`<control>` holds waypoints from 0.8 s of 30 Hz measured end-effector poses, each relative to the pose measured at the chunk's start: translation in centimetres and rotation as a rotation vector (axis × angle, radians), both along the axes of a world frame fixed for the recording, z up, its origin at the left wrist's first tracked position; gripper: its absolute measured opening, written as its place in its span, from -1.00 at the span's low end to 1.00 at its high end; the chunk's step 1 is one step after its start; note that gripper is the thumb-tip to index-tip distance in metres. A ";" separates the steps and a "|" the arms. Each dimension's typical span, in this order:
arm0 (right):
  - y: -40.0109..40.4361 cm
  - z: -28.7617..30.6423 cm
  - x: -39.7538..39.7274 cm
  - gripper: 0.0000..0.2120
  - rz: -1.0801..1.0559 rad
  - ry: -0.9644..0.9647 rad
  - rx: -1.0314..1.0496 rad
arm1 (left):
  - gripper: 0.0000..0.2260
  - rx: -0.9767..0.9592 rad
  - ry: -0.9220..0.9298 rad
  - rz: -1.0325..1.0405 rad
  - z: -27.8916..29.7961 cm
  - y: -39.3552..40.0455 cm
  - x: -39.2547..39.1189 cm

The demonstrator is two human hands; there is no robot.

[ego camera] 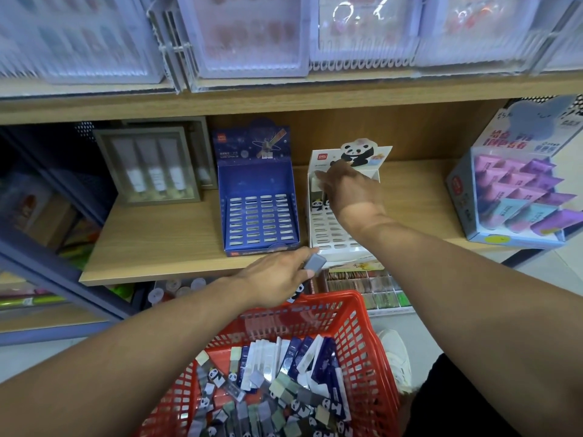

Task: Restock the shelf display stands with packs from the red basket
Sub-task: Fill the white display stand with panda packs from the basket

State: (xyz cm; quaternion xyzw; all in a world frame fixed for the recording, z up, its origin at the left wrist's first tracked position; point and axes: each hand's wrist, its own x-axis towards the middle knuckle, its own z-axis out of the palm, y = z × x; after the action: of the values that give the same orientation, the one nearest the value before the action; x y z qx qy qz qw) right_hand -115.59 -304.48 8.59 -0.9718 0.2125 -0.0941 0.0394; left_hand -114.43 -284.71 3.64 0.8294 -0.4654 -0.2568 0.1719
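A red basket [356, 323] at the bottom holds several panda and dark blue packs [277, 383]. Above its far rim my left hand [277, 275] grips a few panda packs [314, 263], one grey end sticking out past the fingers. On the wooden shelf stand a blue display stand [260, 212] with bare slots and a white panda display stand [328, 238]. My right hand [350, 187] reaches into the back rows of the white stand, fingers on a white pack [315, 184]. Two panda packs [320, 205] stand in a row just in front of that hand.
A grey framed box of tubes [151, 165] stands left of the blue stand. A light blue box of pink and purple packets [517, 190] sits at the right end of the wooden shelf [164, 241]. Clear plastic packs line the upper shelf. A white shoe [394, 354] is beside the basket.
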 end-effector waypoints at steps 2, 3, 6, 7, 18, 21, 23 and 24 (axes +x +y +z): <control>0.0 0.1 -0.8 -0.63 0.074 0.011 -0.087 | -0.74 -0.014 0.004 0.005 0.1 -0.1 0.0; 0.0 0.3 -1.1 -0.63 0.090 0.006 -0.101 | -0.78 -0.020 0.007 0.013 0.1 -0.1 0.0; -0.1 0.5 -1.1 -0.68 0.066 0.024 -0.112 | -0.84 -0.036 0.005 0.038 0.2 -0.1 0.0; -0.2 0.4 -0.9 -0.70 0.047 0.037 -0.101 | -0.85 -0.056 0.006 0.047 0.3 -0.2 0.0; -1.5 -1.4 -0.2 -0.73 -0.040 -0.045 0.136 | -0.87 -0.447 0.342 0.431 1.6 -1.7 0.1; -1.3 -0.7 -0.9 -0.74 -0.013 -0.103 0.194 | -0.88 -0.513 0.375 0.482 1.9 -1.8 0.4; -0.8 0.2 -1.8 -0.80 0.054 -0.194 0.380 | -0.90 -0.578 0.405 0.534 2.3 -2.1 0.6; -0.4 0.8 -2.3 -0.83 0.076 -0.235 0.583 | -0.92 -0.610 0.429 0.562 2.5 -2.3 0.6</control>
State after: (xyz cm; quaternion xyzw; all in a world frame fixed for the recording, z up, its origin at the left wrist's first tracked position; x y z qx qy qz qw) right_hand -117.85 -304.88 9.34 -0.9093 0.1879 -0.1396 0.3440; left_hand -113.79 -286.99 6.11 0.7629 -0.2307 -0.2174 0.5635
